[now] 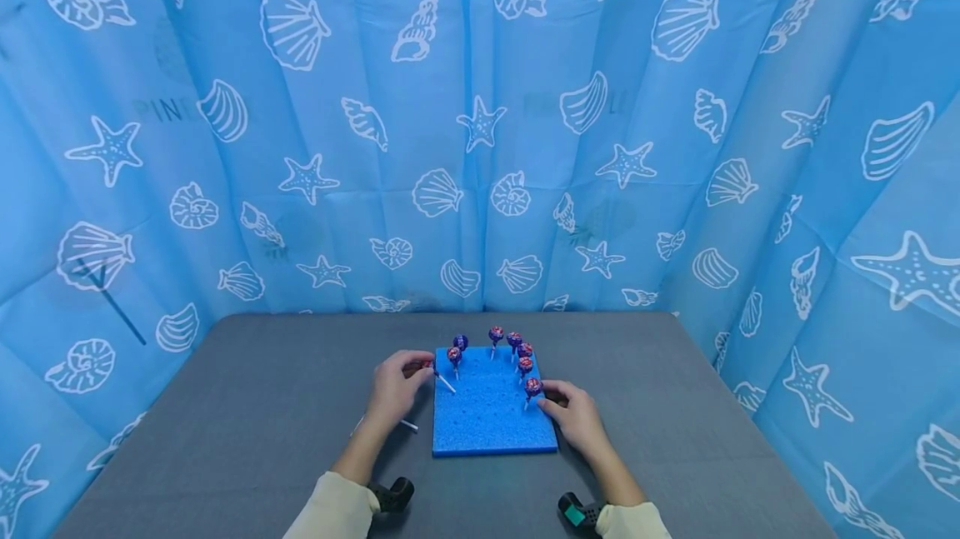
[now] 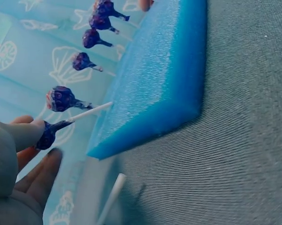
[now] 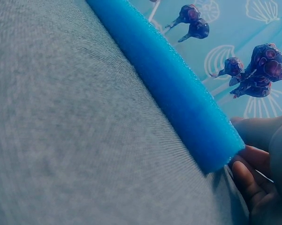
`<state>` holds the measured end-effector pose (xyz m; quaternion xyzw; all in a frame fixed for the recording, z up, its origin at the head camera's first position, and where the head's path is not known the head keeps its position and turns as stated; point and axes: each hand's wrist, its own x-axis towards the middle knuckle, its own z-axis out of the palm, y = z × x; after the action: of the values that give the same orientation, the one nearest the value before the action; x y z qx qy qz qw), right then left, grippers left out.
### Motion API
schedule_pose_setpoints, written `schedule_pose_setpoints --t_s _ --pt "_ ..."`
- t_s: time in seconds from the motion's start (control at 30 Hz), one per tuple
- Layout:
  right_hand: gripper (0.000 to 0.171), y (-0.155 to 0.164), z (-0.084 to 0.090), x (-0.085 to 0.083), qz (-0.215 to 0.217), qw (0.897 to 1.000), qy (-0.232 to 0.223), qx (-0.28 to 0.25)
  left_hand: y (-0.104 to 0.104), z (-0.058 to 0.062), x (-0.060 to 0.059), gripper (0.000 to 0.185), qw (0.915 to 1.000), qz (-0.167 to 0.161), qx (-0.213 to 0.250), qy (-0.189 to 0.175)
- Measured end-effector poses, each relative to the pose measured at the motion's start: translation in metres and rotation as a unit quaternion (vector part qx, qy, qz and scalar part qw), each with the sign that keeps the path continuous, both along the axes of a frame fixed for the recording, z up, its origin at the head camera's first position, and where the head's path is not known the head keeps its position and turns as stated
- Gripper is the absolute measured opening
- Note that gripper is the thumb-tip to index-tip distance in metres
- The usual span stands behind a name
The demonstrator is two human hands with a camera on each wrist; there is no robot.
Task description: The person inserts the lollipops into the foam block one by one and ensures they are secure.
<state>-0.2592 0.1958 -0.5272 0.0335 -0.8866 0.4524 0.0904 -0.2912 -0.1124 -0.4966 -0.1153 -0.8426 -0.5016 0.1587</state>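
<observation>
My left hand (image 1: 393, 385) pinches a wrapped lollipop (image 2: 47, 136) by its head, between thumb and fingers. Its white stick (image 1: 446, 383) slants down to the right over the left edge of a blue foam block (image 1: 491, 429). Wrapped lollipops stand upright in the foam: two at the back left, including a red one (image 1: 453, 354), and several from the back middle down the right side. My right hand (image 1: 576, 416) holds the block's right edge, close beside the nearest standing lollipop (image 1: 532, 387). In the right wrist view, its fingers (image 3: 253, 157) rest at the block's corner.
On the grey table (image 1: 285, 406), a loose white stick (image 1: 408, 425) lies left of the block, partly behind the left forearm. Small holes dot the foam's top. A blue curtain (image 1: 480, 147) with white shell prints hangs behind the table and along its sides.
</observation>
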Motion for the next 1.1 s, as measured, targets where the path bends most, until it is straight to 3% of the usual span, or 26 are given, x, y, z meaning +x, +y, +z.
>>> schedule_pose_setpoints --t_s 0.23,0.4,0.6,0.9,1.1 --pt "0.026 0.001 0.001 0.001 -0.002 1.000 0.003 0.001 0.003 0.008 0.001 0.017 0.9976 -0.025 -0.058 0.029" --pt "0.026 0.001 0.001 0.000 -0.002 1.000 0.002 0.002 0.008 0.013 0.003 0.017 0.9961 -0.042 -0.072 0.029" --pt "0.026 0.001 0.001 0.000 0.002 1.000 0.002 0.005 0.015 0.015 0.005 0.022 0.9980 -0.050 -0.038 0.000" --pt "0.026 0.000 0.002 0.000 0.002 1.000 0.002 0.003 0.024 0.009 0.006 0.020 0.9981 -0.058 -0.007 0.017" --pt "0.026 0.000 0.002 0.001 -0.001 1.000 0.002 0.004 0.028 0.004 0.006 0.021 0.9985 -0.054 0.006 0.000"
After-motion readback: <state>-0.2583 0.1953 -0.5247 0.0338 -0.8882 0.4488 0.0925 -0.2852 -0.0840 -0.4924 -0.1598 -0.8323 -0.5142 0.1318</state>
